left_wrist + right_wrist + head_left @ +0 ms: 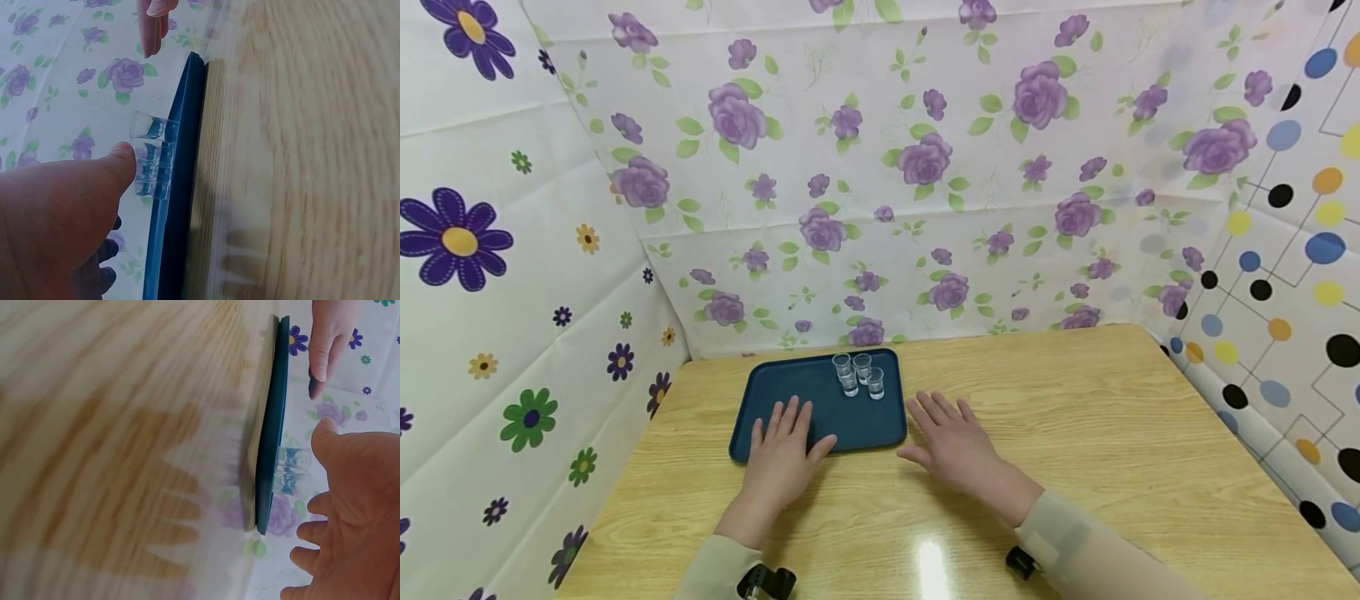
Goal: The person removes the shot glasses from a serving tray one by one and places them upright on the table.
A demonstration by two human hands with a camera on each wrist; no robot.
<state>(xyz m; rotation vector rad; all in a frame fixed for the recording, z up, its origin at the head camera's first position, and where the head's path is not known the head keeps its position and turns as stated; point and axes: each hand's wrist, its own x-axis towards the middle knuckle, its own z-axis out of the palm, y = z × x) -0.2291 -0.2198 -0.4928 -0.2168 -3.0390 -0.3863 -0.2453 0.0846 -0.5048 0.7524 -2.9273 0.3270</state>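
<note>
— Blue tray (861, 425), one, low-rimmed, rounded corners. Location?
— On the wood-grain counter (1075, 417), left of middle, near the back sheet (850, 167) printed with purple roses.
— Contents?
— Clear glasses (876, 383), four, small, upright, bunched toward the far right corner of the tray.
— Hands?
— Two, bare, apart from each other, backs uppermost, fingers extended. Left hand (781, 454): over the near left part of the tray, thumb out to the right. Right hand (955, 450): over the counter, just beside the near right corner of the tray, thumb toward the left.
— Contact between left hand and tray?
— Hard to tell from these angles; perhaps just above.
— Remaining stock?
— Pale sleeves (1090, 542), two; black wrist device (766, 581) at the left cuff; flowered side sheet (527, 292), left; dotted side sheet (1285, 275), right.
</note>
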